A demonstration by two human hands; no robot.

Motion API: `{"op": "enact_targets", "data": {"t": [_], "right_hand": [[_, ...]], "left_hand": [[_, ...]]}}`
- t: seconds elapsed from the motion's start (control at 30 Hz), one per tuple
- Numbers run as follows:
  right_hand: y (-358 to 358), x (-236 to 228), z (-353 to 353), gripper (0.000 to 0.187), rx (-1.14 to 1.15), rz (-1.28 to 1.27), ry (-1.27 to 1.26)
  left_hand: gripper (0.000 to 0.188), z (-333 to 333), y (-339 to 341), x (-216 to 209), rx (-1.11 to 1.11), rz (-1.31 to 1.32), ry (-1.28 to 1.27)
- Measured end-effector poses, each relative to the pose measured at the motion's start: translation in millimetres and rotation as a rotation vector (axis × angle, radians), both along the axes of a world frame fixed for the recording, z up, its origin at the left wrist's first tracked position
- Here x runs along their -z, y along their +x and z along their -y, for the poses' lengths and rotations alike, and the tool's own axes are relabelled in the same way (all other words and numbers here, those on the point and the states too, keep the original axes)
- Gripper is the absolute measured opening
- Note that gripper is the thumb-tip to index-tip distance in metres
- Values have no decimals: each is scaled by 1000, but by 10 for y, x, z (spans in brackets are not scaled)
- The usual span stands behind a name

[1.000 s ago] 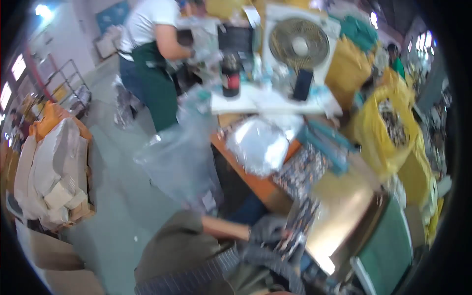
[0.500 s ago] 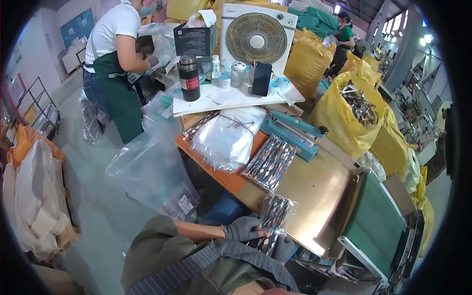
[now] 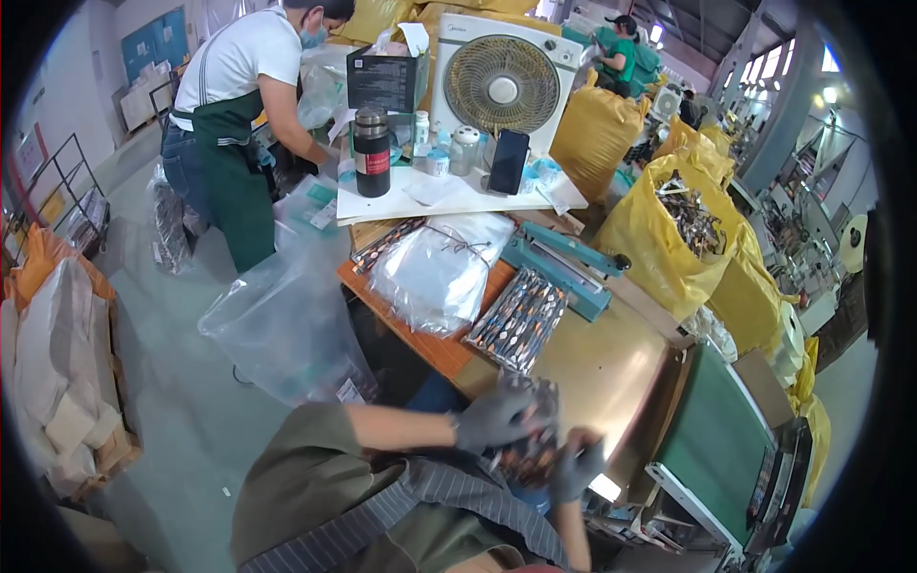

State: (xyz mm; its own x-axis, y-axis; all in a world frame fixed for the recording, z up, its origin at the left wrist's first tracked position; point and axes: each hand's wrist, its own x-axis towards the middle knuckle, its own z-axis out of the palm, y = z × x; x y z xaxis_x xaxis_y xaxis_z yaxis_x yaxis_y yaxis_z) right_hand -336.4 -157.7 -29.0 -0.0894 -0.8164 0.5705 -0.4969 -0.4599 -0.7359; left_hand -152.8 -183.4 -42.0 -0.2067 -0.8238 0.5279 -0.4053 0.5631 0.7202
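Observation:
A clear plastic pack of dark patterned strips, flecked with orange and white, is held low over the near edge of the table. Grey-gloved, my left hand grips its left side with bent fingers. My right hand, also in a grey glove, is raised at the pack's right with its fingers curled together. Blur hides whether it pinches the plastic. Just beyond lies another pack of patterned strips, flat on the table. Left of that pack is a stack of clear plastic bags.
A blue-green bar sealer stands behind the packs. The white board at the back bears a flask, a phone and a fan. A green-topped belt lies right. A large clear bag hangs left, near a co-worker.
My right hand has risen from behind the pack to its right side. My left hand and the pack have shifted slightly. The co-worker at left bends further forward.

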Motion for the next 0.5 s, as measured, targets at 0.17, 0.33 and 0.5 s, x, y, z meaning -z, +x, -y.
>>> {"op": "enact_targets", "data": {"t": [0.17, 0.33, 0.5], "right_hand": [[-195, -932, 792, 5, 128, -386, -176], [-601, -1220, 1064, 9, -22, -277, 130], [-798, -1008, 1329, 7, 141, -561, 22]], "left_hand": [[13, 1015, 79, -784, -51, 196, 48], [16, 1355, -123, -1207, -44, 851, 84], [16, 1540, -131, -1030, -102, 602, -199]]}}
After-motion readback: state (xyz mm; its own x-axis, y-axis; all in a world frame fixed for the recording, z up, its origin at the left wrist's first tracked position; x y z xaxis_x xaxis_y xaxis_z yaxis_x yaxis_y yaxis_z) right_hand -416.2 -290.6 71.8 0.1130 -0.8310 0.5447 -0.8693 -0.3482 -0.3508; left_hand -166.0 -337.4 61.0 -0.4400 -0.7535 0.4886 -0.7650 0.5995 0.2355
